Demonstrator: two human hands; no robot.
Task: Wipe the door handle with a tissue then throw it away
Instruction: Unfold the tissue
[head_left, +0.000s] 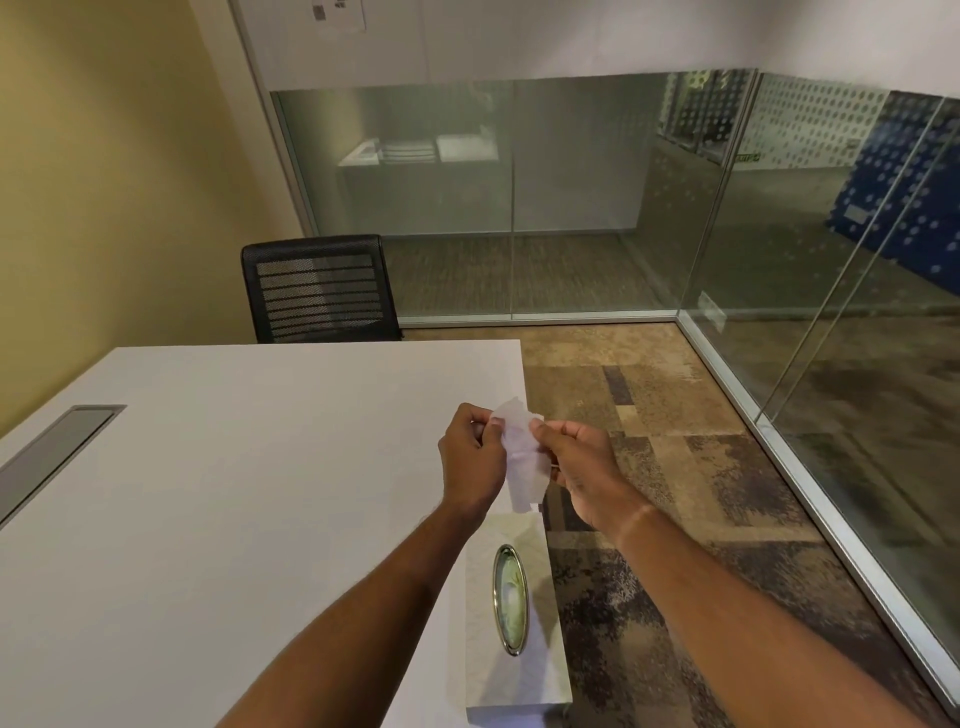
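Note:
A white tissue (522, 457) hangs between both hands above the right edge of the table. My left hand (470, 460) pinches its upper left part. My right hand (582, 467) pinches its upper right part with thumb and forefinger. Below the hands, a white tissue box (540, 675) with an oval metal-rimmed opening (510, 597) lies on the table's right edge. No door handle or bin is in view.
The white table (234, 493) fills the left, with a grey cable slot (52, 452) near the yellow wall. A black mesh chair (319, 288) stands behind the table. Glass partitions (519, 197) enclose the room at the back and right. Patterned carpet (675, 467) lies to the right.

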